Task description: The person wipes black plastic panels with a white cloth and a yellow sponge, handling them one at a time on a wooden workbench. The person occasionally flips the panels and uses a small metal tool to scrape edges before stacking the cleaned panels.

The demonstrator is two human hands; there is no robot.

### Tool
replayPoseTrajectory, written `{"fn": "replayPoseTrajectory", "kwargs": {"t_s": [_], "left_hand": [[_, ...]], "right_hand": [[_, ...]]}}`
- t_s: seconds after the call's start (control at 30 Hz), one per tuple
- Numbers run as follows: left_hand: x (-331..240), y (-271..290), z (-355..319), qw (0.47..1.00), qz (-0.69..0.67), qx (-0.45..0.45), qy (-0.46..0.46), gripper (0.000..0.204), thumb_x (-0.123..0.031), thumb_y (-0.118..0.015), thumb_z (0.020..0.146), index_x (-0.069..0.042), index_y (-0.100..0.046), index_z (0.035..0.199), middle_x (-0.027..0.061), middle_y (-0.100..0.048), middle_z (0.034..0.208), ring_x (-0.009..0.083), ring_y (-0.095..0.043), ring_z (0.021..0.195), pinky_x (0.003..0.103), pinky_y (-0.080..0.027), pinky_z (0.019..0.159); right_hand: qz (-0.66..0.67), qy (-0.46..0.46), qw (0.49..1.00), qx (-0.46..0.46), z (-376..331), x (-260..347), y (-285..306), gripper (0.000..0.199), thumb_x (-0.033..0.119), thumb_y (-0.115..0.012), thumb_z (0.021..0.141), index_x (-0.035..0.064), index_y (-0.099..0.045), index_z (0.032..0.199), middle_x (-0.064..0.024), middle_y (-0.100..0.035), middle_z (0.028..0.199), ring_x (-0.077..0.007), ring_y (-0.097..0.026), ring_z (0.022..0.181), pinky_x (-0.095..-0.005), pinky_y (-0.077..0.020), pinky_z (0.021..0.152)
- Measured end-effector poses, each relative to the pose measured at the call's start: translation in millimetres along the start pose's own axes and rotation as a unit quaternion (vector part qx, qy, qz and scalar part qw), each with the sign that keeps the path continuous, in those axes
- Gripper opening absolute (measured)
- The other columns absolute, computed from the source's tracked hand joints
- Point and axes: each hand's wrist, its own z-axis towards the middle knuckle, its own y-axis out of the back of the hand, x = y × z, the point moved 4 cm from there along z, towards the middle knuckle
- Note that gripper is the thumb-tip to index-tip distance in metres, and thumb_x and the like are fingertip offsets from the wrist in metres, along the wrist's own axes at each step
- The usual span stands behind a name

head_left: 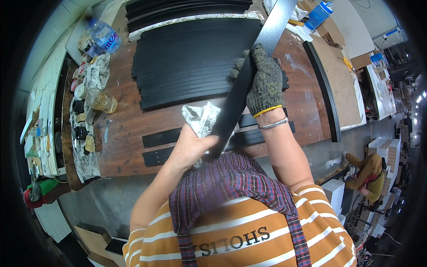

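Note:
A long flat black strip (238, 100) slants up from my waist toward the upper right, its far part shining grey in the light. My right hand (266, 82), in a dark knitted glove with a yellow cuff edge, is closed around the strip's middle, fingers showing on its left side. Down at the near end, my bare left hand (191, 147) grips a crumpled white rag (200, 118) against the strip, with the thumb over its face. Beneath lies a wide layer of black strips (191, 62) side by side. Two separate black strips (163, 137) lie near the table's front edge.
The brown wooden table (122, 147) carries a plastic bottle (104, 36), a jar (101, 100) and stained rags (97, 73) at left. More black strips (187, 9) are at the back. A blue bottle (319, 15) stands far right. Another person (369, 175) sits low at right.

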Motion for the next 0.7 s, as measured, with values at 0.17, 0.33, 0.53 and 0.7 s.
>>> {"fn": "replayPoseTrajectory", "kwargs": {"t_s": [0.17,0.33,0.53,0.7], "left_hand": [[1,-2,0,1.000,0.026,0.003,0.017,0.047,0.011,-0.061,0.078,0.004,-0.063,0.124,0.0060,-0.069,0.112,0.0129,-0.065,0.100,0.029,-0.052,0.089],[1,-3,0,1.000,0.020,-0.010,0.008,0.037,0.010,-0.059,0.078,0.004,-0.067,0.113,0.0053,-0.069,0.102,0.0119,-0.065,0.092,0.028,-0.053,0.081],[12,4,-1,0.998,0.030,-0.005,0.059,0.050,0.013,-0.057,0.073,0.004,-0.064,0.122,0.0077,-0.070,0.109,0.0151,-0.068,0.097,0.030,-0.055,0.086],[-18,27,-6,0.993,0.041,-0.089,0.061,0.046,0.012,-0.054,0.075,0.007,-0.064,0.119,0.0111,-0.072,0.106,0.0188,-0.073,0.089,0.032,-0.059,0.080]], "right_hand": [[0.009,-0.004,1.000,0.017,2,-1,3,0.027,0.032,-0.061,0.102,0.0056,-0.062,0.100,-0.0092,-0.063,0.074,-0.0223,-0.061,0.059,-0.0371,-0.0533,0.057],[0.026,-0.011,0.999,0.028,6,-5,7,0.026,0.031,-0.063,0.100,0.0057,-0.059,0.101,-0.0112,-0.063,0.075,-0.0224,-0.063,0.059,-0.0372,-0.0542,0.054],[0.017,0.003,0.999,0.035,4,-7,8,0.027,0.034,-0.060,0.102,0.0070,-0.063,0.097,-0.0078,-0.063,0.072,-0.0214,-0.059,0.058,-0.0363,-0.0517,0.058],[0.044,-0.015,0.997,0.057,5,-5,13,0.017,0.024,-0.065,0.099,0.0069,-0.061,0.099,-0.0096,-0.062,0.072,-0.0227,-0.062,0.059,-0.0372,-0.0542,0.056]]}}
